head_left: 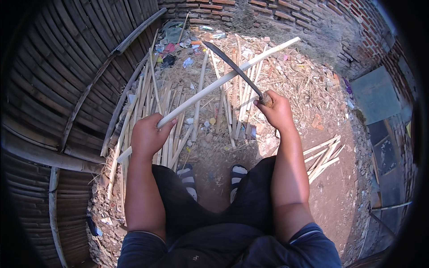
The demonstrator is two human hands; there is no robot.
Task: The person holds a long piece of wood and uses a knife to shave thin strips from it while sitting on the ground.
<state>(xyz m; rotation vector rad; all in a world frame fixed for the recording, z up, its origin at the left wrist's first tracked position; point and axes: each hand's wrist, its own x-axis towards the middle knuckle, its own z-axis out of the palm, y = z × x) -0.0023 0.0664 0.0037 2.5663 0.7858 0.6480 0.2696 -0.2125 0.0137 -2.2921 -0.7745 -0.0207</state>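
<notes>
My left hand (148, 134) is closed round a long pale bamboo pole (201, 93), near its lower end. The pole slants up and away to the right, over the ground. In my right hand (275, 110) is the short wooden handle of a machete (228, 61), fingers wrapped round it. Its dark, slightly curved blade points away to the left and crosses the pole beyond its middle. In this view the blade lies over the pole; whether its edge bites in, I cannot tell.
Split bamboo strips (237, 102) lie on the littered ground ahead, with more strips (322, 156) at right. A bamboo slat wall (80, 67) stands at left, a brick wall (286, 15) at the back. Grey sheets (376, 95) lean at right. My sandalled feet (189, 182) are below.
</notes>
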